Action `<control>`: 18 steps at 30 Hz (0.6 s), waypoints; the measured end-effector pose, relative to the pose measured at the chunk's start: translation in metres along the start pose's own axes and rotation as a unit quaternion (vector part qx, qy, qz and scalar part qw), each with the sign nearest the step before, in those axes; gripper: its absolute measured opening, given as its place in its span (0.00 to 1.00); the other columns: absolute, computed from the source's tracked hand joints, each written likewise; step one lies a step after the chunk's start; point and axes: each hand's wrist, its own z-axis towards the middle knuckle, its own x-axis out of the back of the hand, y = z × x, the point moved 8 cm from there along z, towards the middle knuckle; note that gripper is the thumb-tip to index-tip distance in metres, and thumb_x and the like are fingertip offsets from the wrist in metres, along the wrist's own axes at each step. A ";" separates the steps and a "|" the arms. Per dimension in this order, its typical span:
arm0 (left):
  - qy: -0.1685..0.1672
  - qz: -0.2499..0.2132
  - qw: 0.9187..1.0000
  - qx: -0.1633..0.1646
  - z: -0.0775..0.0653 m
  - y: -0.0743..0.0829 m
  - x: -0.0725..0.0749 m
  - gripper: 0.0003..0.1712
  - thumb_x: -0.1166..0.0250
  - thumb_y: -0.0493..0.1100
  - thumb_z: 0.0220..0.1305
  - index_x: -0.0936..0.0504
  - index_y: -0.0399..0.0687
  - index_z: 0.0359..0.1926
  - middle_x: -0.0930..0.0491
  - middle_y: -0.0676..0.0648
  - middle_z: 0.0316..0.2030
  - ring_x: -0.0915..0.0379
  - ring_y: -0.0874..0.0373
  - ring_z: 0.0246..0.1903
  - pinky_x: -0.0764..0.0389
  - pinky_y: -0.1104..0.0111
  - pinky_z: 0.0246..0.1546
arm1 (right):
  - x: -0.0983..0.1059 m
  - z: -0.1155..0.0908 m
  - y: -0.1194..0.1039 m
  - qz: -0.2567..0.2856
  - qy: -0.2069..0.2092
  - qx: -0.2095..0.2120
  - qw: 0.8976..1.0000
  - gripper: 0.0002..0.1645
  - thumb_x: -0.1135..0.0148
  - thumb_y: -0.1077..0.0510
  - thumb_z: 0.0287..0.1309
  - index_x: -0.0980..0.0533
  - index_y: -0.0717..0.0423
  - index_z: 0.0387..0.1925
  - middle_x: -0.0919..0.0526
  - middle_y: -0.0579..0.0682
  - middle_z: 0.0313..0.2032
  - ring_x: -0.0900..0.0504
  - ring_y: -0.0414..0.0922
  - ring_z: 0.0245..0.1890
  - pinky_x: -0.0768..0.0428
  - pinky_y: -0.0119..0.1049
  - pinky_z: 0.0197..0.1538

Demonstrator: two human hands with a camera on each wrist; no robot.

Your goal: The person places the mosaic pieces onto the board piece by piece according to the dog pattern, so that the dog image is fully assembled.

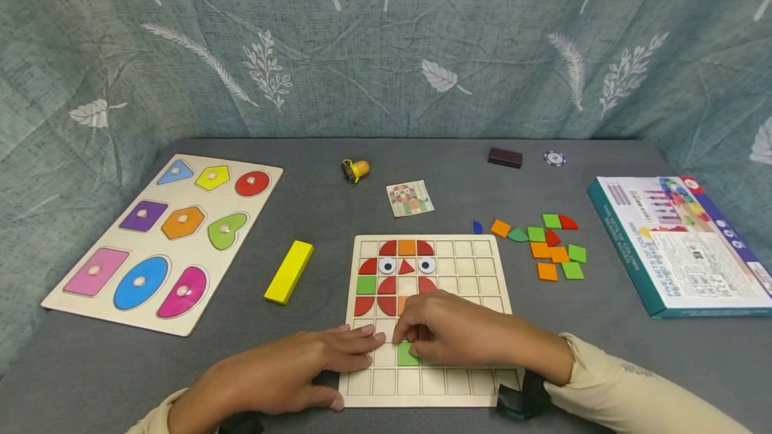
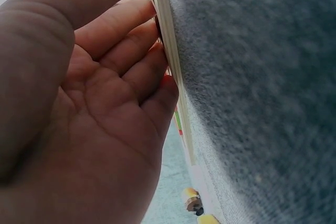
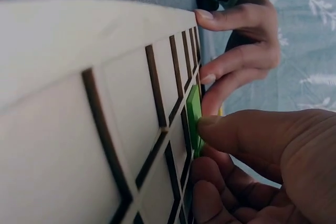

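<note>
A wooden grid board (image 1: 374,387) lies flat in front of me. Red quarter-circle tiles (image 1: 389,284), two eye discs (image 1: 427,265) and orange and green squares fill some of its upper left cells. My right hand (image 1: 449,327) is over the board's lower middle, thumb and curled fingers pinching a green square tile (image 1: 408,354) at a cell; in the right wrist view the thumb presses the green tile's (image 3: 194,114) edge. Whether it is fully seated I cannot tell. My left hand (image 1: 301,364) rests with extended fingers on the board's left edge, holding no tile.
Loose tiles (image 1: 547,272) lie right of the board, a pattern card (image 1: 410,198) behind it. Left are a yellow block (image 1: 289,272) and a shape puzzle (image 1: 151,233). A box (image 1: 681,246) lies right; a dark block (image 1: 505,157), chip (image 1: 554,158) and small toy (image 1: 356,170) lie farther back.
</note>
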 end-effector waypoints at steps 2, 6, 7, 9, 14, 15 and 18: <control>0.000 0.000 1.000 0.000 0.000 0.000 0.000 0.33 0.31 0.45 0.61 0.28 0.49 0.67 0.39 0.56 0.70 0.45 0.53 0.70 0.36 0.58 0.65 | 0.001 0.000 0.002 -0.001 0.000 -0.001 1.000 0.09 0.36 0.68 0.55 0.17 0.53 0.35 0.27 0.36 0.26 0.28 0.33 0.29 0.27 0.25 0.33; -0.002 -0.002 1.000 -0.003 0.000 0.001 0.000 0.32 0.31 0.45 0.61 0.28 0.49 0.67 0.39 0.56 0.70 0.45 0.54 0.70 0.34 0.58 0.64 | 0.010 -0.002 0.008 0.024 0.003 0.003 1.000 0.07 0.36 0.64 0.59 0.17 0.51 0.37 0.26 0.35 0.27 0.28 0.33 0.29 0.27 0.27 0.32; -0.003 -0.003 1.000 -0.003 0.000 0.001 0.000 0.32 0.31 0.45 0.62 0.28 0.49 0.67 0.39 0.57 0.70 0.45 0.54 0.70 0.34 0.58 0.64 | 0.014 -0.002 0.010 0.032 0.009 0.005 0.999 0.07 0.36 0.64 0.60 0.17 0.51 0.38 0.25 0.35 0.27 0.28 0.34 0.29 0.26 0.27 0.32; -0.005 -0.003 1.000 -0.003 0.000 0.001 0.000 0.32 0.31 0.44 0.61 0.28 0.49 0.67 0.39 0.57 0.70 0.45 0.54 0.70 0.34 0.58 0.64 | 0.025 -0.005 0.014 0.044 0.025 0.007 0.999 0.07 0.36 0.64 0.61 0.17 0.51 0.39 0.23 0.36 0.29 0.28 0.35 0.29 0.26 0.28 0.31; -0.010 -0.004 1.000 0.006 -0.001 -0.001 0.000 0.33 0.31 0.45 0.61 0.28 0.51 0.67 0.40 0.58 0.70 0.45 0.55 0.70 0.34 0.57 0.64 | 0.056 -0.014 0.027 0.037 0.072 0.000 0.997 0.09 0.36 0.64 0.61 0.16 0.52 0.41 0.20 0.37 0.34 0.27 0.38 0.28 0.25 0.31 0.30; -0.011 -0.004 1.000 0.007 -0.001 -0.001 0.000 0.33 0.31 0.45 0.61 0.28 0.51 0.67 0.40 0.58 0.70 0.45 0.55 0.70 0.34 0.57 0.64 | 0.062 -0.016 0.031 0.031 0.080 -0.004 0.996 0.09 0.37 0.64 0.61 0.16 0.53 0.41 0.19 0.38 0.34 0.27 0.38 0.28 0.25 0.31 0.31; -0.013 -0.005 1.000 0.011 -0.001 -0.001 -0.001 0.33 0.31 0.44 0.61 0.28 0.51 0.67 0.40 0.58 0.70 0.46 0.55 0.70 0.34 0.58 0.64 | 0.079 -0.028 0.045 0.022 0.101 -0.034 0.994 0.10 0.37 0.64 0.62 0.17 0.56 0.44 0.18 0.42 0.37 0.26 0.40 0.30 0.23 0.33 0.33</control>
